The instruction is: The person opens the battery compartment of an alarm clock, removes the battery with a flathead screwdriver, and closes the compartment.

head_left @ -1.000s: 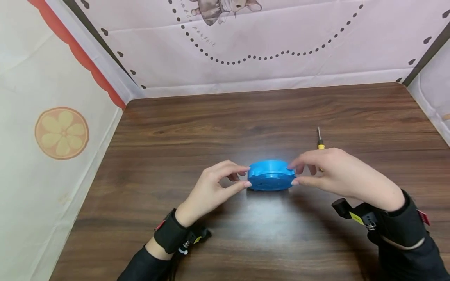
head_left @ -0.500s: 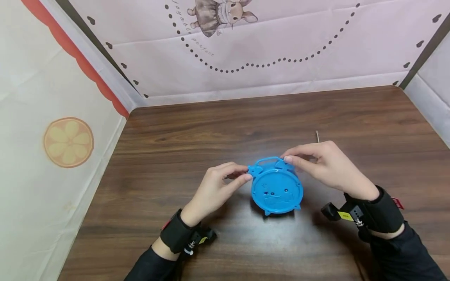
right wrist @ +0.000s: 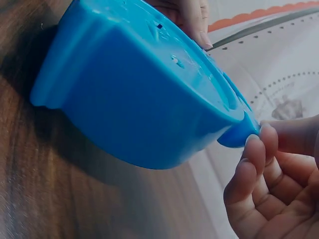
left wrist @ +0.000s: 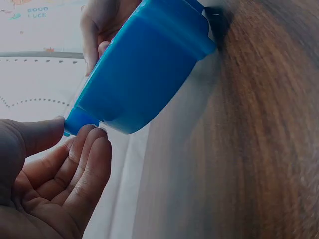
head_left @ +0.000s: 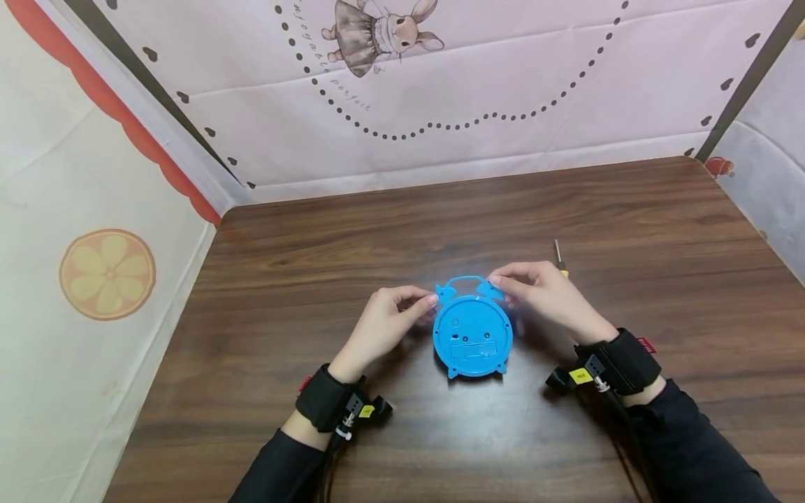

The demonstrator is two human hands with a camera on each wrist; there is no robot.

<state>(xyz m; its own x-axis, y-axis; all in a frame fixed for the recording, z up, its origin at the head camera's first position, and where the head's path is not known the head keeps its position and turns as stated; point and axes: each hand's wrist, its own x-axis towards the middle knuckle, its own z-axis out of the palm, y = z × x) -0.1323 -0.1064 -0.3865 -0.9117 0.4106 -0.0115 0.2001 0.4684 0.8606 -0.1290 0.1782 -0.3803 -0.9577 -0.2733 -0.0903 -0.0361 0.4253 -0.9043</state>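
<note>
This looks like a makeshift recording booth rather than a lived-in room. A dark wooden table (head_left: 440, 209) fills the floor of it, and printed cloth sheets (head_left: 503, 91) hang close around the table on three sides. Behind the table the pink sheet shows a dressed rabbit (head_left: 377, 31) and dotted curves; left of the table a white sheet bears an orange slice (head_left: 107, 274).

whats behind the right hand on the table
A screwdriver lies on the table behind the right hand: its metal tip and a bit of yellow handle show. The rest is covered by the hand, which pinches the blue clock.
</note>
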